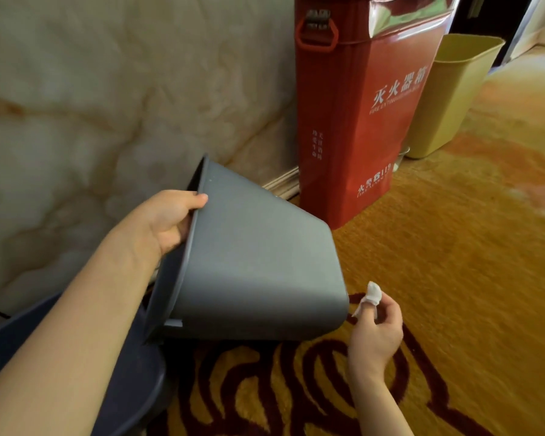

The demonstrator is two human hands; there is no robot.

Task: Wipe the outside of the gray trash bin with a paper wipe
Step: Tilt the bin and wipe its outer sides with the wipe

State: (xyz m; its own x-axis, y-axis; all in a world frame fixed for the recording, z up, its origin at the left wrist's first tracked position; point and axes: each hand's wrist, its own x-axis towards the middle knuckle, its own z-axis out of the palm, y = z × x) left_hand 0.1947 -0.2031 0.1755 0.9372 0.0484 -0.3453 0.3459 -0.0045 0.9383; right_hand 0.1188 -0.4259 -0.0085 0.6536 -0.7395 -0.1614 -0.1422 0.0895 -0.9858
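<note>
Gray trash bin (255,262) tipped on its side above the carpet (453,278), my left hand (167,221) clamped on its rim. Right hand (375,328) pinches the paper wipe (373,294) just off the base. Risks: small wad slipping from my fingers; one-handed rim grip letting the bin swing.

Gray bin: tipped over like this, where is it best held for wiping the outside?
Probably by the rim, from the open mouth on the left. The gray bin lies tilted, base toward the right hand with the wipe. The left hand hooks the rim, thumb outside, leaving the wall bare.
</note>
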